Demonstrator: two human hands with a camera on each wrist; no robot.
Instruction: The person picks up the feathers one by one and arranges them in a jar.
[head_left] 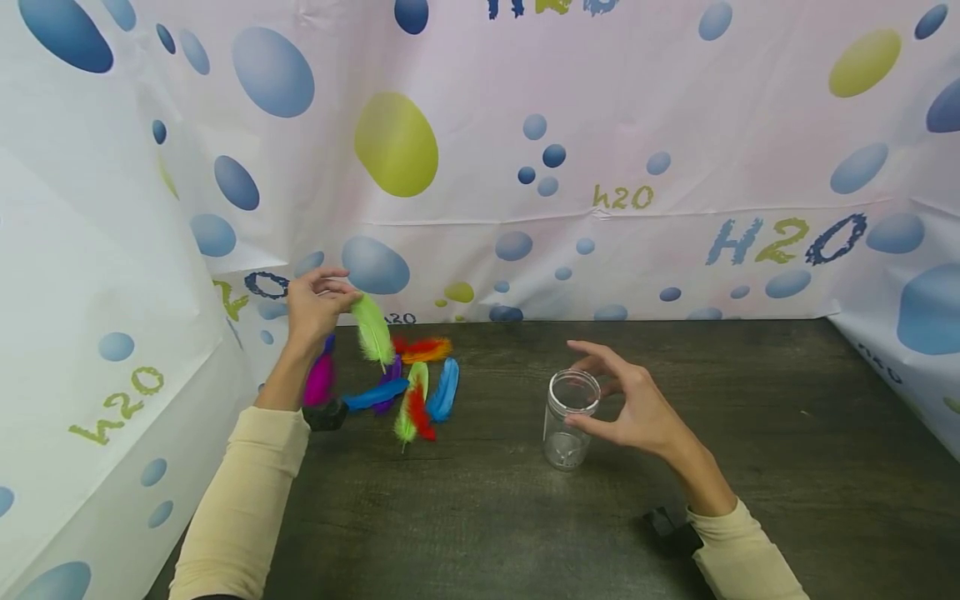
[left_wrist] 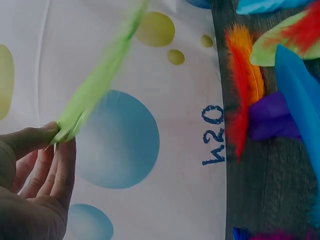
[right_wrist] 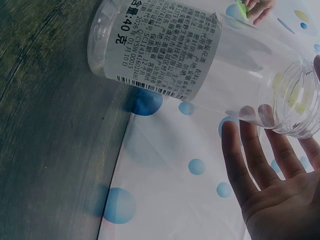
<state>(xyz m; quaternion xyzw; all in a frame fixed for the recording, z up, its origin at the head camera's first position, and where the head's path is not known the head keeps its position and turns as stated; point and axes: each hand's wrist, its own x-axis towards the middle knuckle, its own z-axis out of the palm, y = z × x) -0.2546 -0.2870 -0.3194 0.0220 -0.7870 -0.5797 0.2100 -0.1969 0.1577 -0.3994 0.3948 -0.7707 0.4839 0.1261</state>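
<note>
My left hand (head_left: 318, 304) pinches a light green feather (head_left: 372, 329) by one end between thumb and fingertips, lifted above the far left of the table. In the left wrist view, the feather (left_wrist: 95, 92) points up and away from the fingers. My right hand (head_left: 637, 408) is spread around the neck of a clear jar (head_left: 567, 442), thumb on the near side, the other fingers loosely extended behind it. The lidless jar stands upright on the table. A printed paper label (right_wrist: 160, 47) covers its lower part in the right wrist view.
Several feathers lie loosely heaped at the left: a blue feather (head_left: 444, 390), an orange feather (head_left: 427, 350), a red feather (head_left: 418, 412), others purple and green. A magenta feather (head_left: 318, 379) lies partly behind the left wrist. A white patterned sheet (head_left: 465, 167) borders the dark table (head_left: 465, 517).
</note>
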